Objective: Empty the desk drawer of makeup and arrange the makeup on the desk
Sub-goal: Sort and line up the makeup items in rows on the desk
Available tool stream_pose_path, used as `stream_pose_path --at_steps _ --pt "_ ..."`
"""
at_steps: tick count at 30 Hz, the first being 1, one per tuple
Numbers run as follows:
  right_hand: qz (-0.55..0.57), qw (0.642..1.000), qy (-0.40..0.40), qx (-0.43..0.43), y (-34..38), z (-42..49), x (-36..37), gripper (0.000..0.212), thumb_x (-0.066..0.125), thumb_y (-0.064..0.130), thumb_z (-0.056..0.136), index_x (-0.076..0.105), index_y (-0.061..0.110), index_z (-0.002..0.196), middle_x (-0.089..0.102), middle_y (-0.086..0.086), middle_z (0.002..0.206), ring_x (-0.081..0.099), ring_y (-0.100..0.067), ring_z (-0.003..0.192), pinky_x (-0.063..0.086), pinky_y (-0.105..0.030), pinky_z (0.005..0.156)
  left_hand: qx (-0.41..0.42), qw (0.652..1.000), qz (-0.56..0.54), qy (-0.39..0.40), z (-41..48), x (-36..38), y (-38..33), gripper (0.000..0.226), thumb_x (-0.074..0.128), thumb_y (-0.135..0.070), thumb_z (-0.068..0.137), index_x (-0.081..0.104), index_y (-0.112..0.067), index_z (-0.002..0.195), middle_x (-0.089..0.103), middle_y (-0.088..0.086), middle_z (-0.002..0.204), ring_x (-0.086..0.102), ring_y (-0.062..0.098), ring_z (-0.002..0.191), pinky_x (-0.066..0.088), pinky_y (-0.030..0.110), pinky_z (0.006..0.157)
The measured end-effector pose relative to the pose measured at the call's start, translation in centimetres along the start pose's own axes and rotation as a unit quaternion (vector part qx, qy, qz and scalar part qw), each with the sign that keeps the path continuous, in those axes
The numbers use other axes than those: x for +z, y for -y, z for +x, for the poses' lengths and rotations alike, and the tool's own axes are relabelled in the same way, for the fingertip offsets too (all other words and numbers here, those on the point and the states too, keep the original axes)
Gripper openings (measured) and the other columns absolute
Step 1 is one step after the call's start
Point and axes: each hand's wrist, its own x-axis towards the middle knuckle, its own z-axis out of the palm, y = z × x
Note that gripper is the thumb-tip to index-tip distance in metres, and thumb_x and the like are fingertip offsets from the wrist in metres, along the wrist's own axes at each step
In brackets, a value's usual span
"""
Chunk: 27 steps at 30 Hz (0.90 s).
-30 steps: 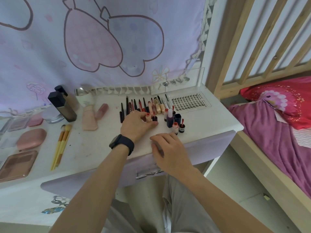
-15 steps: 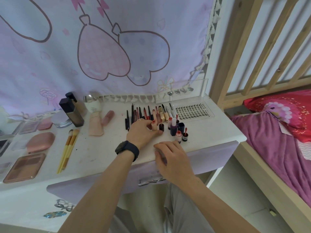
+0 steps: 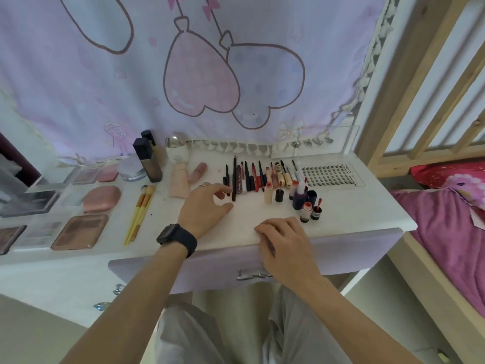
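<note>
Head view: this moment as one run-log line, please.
left hand: open, fingertips beside black pencil | right hand: curled on desk edge, grip unclear | small bottles: upright beside pencil row | drawer front: looks shut

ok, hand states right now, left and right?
Left hand: open, fingers relaxed, holding nothing.
Right hand: fingers curled on the white desk front edge; grip cannot be told.

Dark palette [image 3: 10,239] cut off by the left edge, clear boxes [image 3: 26,200] beside it blurred, print on the row of pencils [image 3: 252,177] too small to read, right grip [image 3: 283,245] hid whatever lay under its curled fingers, drawer [image 3: 210,266] inside unseen
</note>
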Motion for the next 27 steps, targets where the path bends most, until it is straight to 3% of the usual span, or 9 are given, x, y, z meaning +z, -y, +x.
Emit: stream_pose_path --at_steps 2,4,9,13,16,19,24,27 --pt "-0.009 1.000 0.004 -0.023 0.7 0.4 0.7 0.014 0.068 0.014 0.089 0.078 0.013 0.099 0.074 0.000 0.102 0.063 -0.027 0.092 0.053 -0.039 0.073 -0.021 0.999 0.019 -0.028 -0.1 -1.4 1.7 0.029 0.073 -0.029 0.086 0.067 -0.033 0.114 0.061 -0.014 0.115 0.054 0.001 0.082 0.049 0.023 0.075" --pt "-0.007 0.999 0.017 -0.038 1.5 1.2 1.7 0.014 0.069 0.018 0.091 0.078 0.015 0.101 0.074 0.001 0.103 0.064 -0.026 0.096 0.052 -0.039 0.074 -0.039 0.997 0.048 -0.053 0.1 -2.4 3.1 0.036 0.071 -0.029 0.089 0.064 -0.033 0.123 0.059 -0.008 0.114 0.052 0.001 0.080 0.042 0.018 0.070" --pt "-0.002 0.995 0.065 -0.074 2.4 3.6 4.2 0.023 0.062 0.028 0.096 0.076 0.016 0.109 0.073 0.001 0.111 0.064 -0.019 0.104 0.054 -0.038 0.085 -0.074 0.985 0.142 -0.060 2.1 -3.6 4.0 0.039 0.061 -0.038 0.091 0.059 -0.030 0.129 0.054 0.005 0.131 0.052 0.025 0.117 0.047 0.038 0.091" --pt "-0.008 0.995 0.049 -0.083 2.1 3.2 5.0 0.028 0.059 0.031 0.099 0.075 0.016 0.115 0.072 0.000 0.117 0.064 -0.019 0.107 0.054 -0.034 0.091 -0.060 0.964 0.260 -0.019 4.6 -3.7 3.6 0.045 0.047 -0.043 0.096 0.045 -0.037 0.140 0.052 0.007 0.140 0.042 0.032 0.129 0.040 0.046 0.099" --pt "-0.001 0.996 0.041 -0.076 2.1 3.0 5.2 0.029 0.059 0.032 0.099 0.076 0.016 0.117 0.073 0.000 0.119 0.065 -0.019 0.109 0.054 -0.033 0.093 -0.053 0.946 0.319 0.020 6.1 -3.4 3.7 0.041 0.038 -0.038 0.098 0.044 -0.040 0.139 0.062 0.006 0.129 0.041 0.033 0.126 0.036 0.046 0.097" --pt "0.011 0.997 0.037 -0.067 2.3 3.0 5.2 0.029 0.061 0.031 0.097 0.076 0.016 0.116 0.073 -0.001 0.119 0.066 -0.019 0.110 0.055 -0.034 0.093 -0.048 0.937 0.347 0.004 6.7 -2.6 4.0 0.040 0.033 -0.028 0.103 0.044 -0.039 0.140 0.068 0.009 0.113 0.045 0.034 0.120 0.036 0.044 0.095" --pt "0.019 0.998 0.026 -0.054 2.3 3.0 5.1 0.027 0.063 0.029 0.095 0.078 0.017 0.114 0.074 0.001 0.117 0.066 -0.018 0.110 0.056 -0.033 0.093 -0.060 0.962 0.261 -0.045 6.8 -2.0 4.4 0.039 0.035 -0.029 0.104 0.052 -0.042 0.137 0.066 0.008 0.119 0.050 0.033 0.116 0.038 0.042 0.093" --pt "0.029 0.998 0.029 -0.050 2.3 3.0 5.0 0.026 0.064 0.029 0.094 0.078 0.017 0.114 0.074 0.002 0.117 0.066 -0.018 0.110 0.056 -0.033 0.093 -0.071 0.989 0.085 -0.097 6.1 -2.3 4.2 0.031 0.041 -0.031 0.103 0.063 -0.032 0.125 0.068 0.000 0.120 0.057 0.022 0.112 0.049 0.034 0.091"
